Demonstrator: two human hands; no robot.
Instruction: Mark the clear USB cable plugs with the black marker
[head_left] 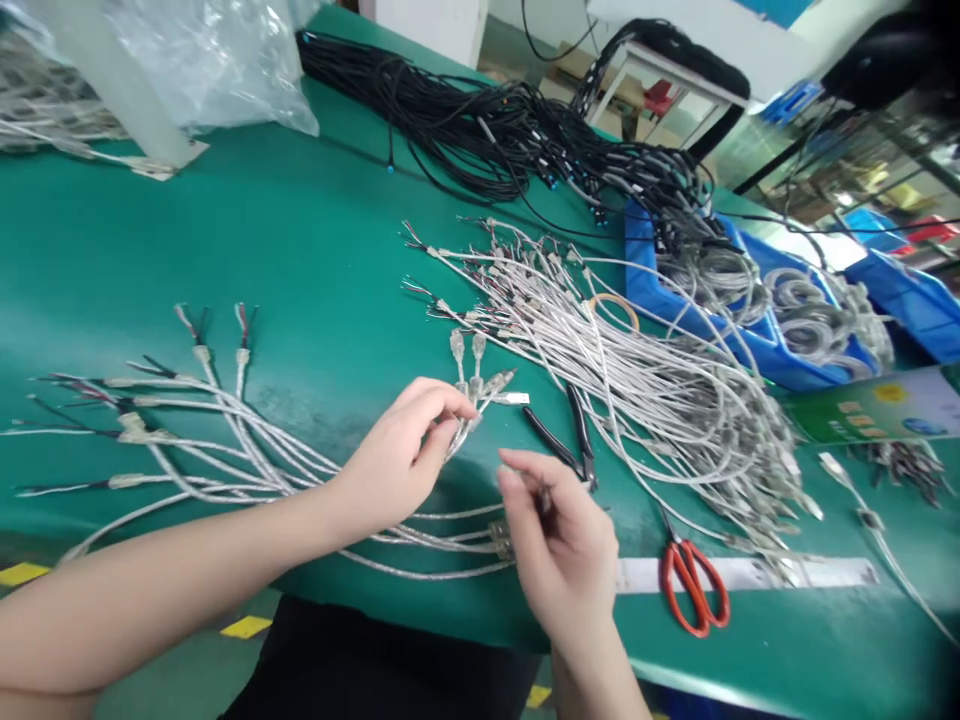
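My left hand (405, 445) pinches several USB cables just behind their plugs. The clear plugs (478, 348) stick out past its fingertips, lying on the green table. From there the silvery-white cables (255, 440) run left under my forearm, ending in stripped, coloured wires. My right hand (562, 545) is curled, thumb against index finger, a little to the right. Something small and dark shows in its palm, too hidden to name. More clear connectors (501, 540) lie against that hand's left side. Behind it are pliers (574, 440) with black handles.
A big heap of white cables (637, 370) spreads to the right. Red-handled scissors (694, 585) lie near the front edge beside a white strip (810, 572). Black cables (465, 110) are piled at the back. Blue bins (780, 350) hold coiled cables; a plastic bag (217, 60) sits back left.
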